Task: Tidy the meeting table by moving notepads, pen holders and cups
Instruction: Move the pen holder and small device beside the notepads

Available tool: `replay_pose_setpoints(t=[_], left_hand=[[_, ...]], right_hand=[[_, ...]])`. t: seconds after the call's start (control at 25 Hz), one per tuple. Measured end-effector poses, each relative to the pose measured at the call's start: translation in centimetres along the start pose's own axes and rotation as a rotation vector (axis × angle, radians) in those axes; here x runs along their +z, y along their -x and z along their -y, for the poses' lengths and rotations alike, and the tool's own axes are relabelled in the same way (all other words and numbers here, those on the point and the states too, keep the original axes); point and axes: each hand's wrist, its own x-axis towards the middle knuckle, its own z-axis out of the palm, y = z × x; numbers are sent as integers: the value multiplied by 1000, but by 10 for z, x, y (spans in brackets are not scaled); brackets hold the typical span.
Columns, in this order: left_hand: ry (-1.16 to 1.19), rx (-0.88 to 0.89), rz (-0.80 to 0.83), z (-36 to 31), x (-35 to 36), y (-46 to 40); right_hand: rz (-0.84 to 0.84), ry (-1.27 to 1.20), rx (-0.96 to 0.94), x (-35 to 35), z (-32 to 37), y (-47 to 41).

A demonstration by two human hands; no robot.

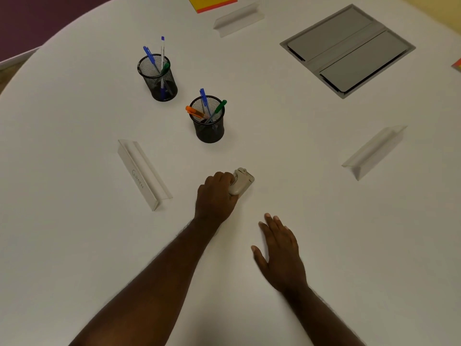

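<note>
Right now the left hand (216, 196) grips a small beige stapler (241, 181) on the worktop (299, 171); the right hand (279, 253) lies flat, fingers straight. Two pen holders, nearer (209, 121) and farther (157, 77), stand just beyond the left hand, likely next to shift once the stapler is dealt with.

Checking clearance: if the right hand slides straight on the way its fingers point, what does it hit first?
Likely the beige stapler gripped by the left hand; the right hand lies flat, fingers aimed up and slightly left. Bare table between; the line may pass just right of it.
</note>
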Motion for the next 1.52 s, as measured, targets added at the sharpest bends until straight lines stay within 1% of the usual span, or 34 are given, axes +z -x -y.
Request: replay_pose_setpoints(t=[0.16,0.32,0.56,0.72,0.8,0.96,1.12,1.32,1.4,1.52], left_hand=[[-11,-32,-47,-7,8,2],[7,-77,-53,-10,14,3],[12,-68,-54,-8,11,12],[98,-123,-87,3,-4,38],[174,-177,-143,9,-13,55],[263,-288,-250,25,-20,90],[303,-401,-284,42,-21,122],[301,-474,-333,63,-24,137],[308,-501,-352,67,-25,139],[315,-511,-368,70,-26,141]], right_hand=[[-8,25,-6,3,-1,0],[-10,31,1,7,-2,0],[6,20,-3,8,-3,0],[13,-39,3,5,-5,1],[-40,-54,-12,-1,-2,-9],[-129,-111,-37,-17,14,-58],[-109,-169,-53,-32,35,-118],[-99,-178,-107,-46,64,-189],[-123,-273,-80,-46,78,-212],[-173,-576,33,-42,92,-239]])
